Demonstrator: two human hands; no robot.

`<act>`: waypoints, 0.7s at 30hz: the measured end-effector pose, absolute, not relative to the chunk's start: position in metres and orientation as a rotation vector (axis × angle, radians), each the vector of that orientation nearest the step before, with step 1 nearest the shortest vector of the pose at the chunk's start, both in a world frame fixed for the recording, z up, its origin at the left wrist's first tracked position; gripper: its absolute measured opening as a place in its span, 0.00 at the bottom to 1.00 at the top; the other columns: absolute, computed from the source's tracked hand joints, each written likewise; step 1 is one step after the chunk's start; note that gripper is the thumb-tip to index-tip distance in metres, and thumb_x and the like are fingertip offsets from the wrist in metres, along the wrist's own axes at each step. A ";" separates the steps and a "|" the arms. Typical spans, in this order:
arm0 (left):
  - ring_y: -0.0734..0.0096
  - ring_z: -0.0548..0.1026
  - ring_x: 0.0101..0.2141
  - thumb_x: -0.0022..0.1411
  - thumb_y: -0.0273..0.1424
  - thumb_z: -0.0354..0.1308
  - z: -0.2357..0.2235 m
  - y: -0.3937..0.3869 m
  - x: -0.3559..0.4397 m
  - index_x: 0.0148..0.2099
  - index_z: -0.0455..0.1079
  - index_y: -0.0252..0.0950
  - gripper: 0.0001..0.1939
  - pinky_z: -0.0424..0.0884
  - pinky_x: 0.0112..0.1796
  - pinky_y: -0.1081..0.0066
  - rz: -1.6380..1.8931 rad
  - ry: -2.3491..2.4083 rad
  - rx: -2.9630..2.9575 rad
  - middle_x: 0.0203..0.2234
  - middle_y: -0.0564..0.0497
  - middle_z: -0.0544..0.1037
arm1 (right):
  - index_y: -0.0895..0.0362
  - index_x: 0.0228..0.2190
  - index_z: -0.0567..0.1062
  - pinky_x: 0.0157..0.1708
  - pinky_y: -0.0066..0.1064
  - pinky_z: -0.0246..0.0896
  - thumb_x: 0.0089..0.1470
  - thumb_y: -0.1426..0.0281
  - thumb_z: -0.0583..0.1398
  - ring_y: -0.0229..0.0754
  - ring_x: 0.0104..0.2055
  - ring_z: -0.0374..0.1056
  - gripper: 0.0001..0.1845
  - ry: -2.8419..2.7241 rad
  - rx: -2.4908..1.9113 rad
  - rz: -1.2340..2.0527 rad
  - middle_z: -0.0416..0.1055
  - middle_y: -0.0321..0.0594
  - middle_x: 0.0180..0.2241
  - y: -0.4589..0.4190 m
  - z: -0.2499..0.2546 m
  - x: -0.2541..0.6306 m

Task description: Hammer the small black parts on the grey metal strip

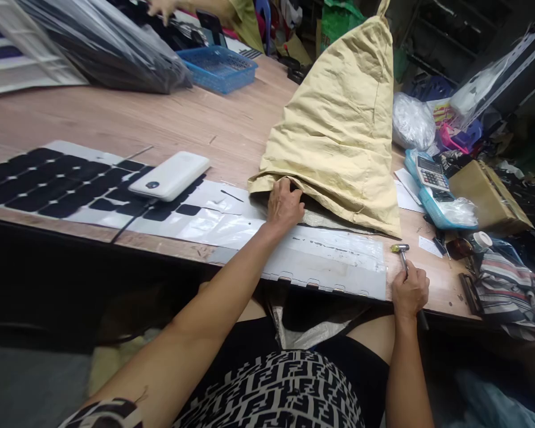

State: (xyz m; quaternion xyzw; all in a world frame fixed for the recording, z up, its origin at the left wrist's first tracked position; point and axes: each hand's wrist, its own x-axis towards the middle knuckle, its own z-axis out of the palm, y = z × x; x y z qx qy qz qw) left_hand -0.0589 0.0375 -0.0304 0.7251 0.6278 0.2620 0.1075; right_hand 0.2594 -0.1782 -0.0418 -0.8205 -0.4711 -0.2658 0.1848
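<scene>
A beige cloth bag (334,125) with a loop at its top lies on the table, its open hem towards me. My left hand (286,205) is closed on the front edge of that hem, with some fingertips hidden in the fold. In my right hand (410,291), near the table's front edge, is a small hammer (400,248) with a yellowish end, gripped by its handle. A white sheet (325,261) with dark marks and notches along its near edge lies between my hands, below the bag.
Left of the bag, a white power bank (172,175) with a cable rests on black cut pieces (40,181). Behind stand a blue basket (223,68) and plastic-wrapped goods (116,47). To the right are a calculator (432,175), a cardboard box (490,196) and striped cloth (503,285). Another person's hand (163,7) shows at the back.
</scene>
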 end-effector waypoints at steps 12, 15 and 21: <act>0.50 0.69 0.52 0.66 0.32 0.54 -0.016 -0.002 -0.060 0.49 0.75 0.38 0.13 0.68 0.54 0.52 0.681 1.582 2.178 0.46 0.42 0.76 | 0.53 0.49 0.80 0.38 0.35 0.55 0.60 0.71 0.55 0.46 0.39 0.62 0.20 -1.301 -2.365 -0.675 0.72 0.44 0.38 -0.178 -0.039 0.256; 0.58 0.73 0.47 0.66 0.33 0.55 -0.016 -0.030 -0.047 0.48 0.75 0.39 0.11 0.71 0.49 0.59 0.689 1.249 2.178 0.43 0.47 0.77 | 0.54 0.48 0.81 0.38 0.35 0.54 0.59 0.71 0.54 0.46 0.39 0.62 0.20 -1.291 -2.368 -0.658 0.72 0.45 0.39 -0.178 -0.036 0.254; 0.59 0.73 0.46 0.61 0.33 0.61 -0.043 -0.052 -0.027 0.47 0.76 0.39 0.12 0.70 0.49 0.61 0.700 0.955 2.154 0.40 0.47 0.77 | 0.55 0.49 0.80 0.38 0.36 0.55 0.60 0.71 0.54 0.47 0.39 0.61 0.20 -1.276 -2.379 -0.606 0.71 0.46 0.39 -0.178 -0.032 0.250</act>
